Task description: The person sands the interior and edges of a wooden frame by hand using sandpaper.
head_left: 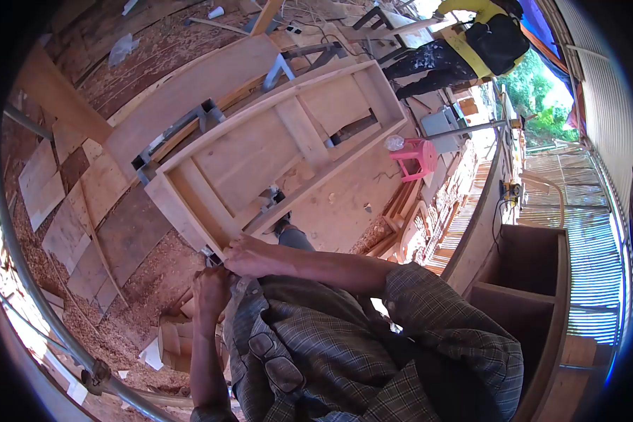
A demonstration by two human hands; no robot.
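A long wooden frame (316,165) with cross pieces lies at a slant in front of me, its near corner at my hands. My right hand (250,256) is closed at that corner, and what is in its fingers is hidden. Just below and to the left, my left hand (211,287) is curled into a fist close to the right one. Its grip is turned away from view. A small metal-looking piece (209,254) shows at the frame's corner, between the hands; its kind is too small to tell.
Metal-legged supports (207,116) stand by the frame. A pink stool (418,158) is beyond it, near a person (471,49) in yellow and dark clothing. A wooden cabinet (517,295) is at right, a metal pipe (21,225) at left. Boards and shavings cover the floor.
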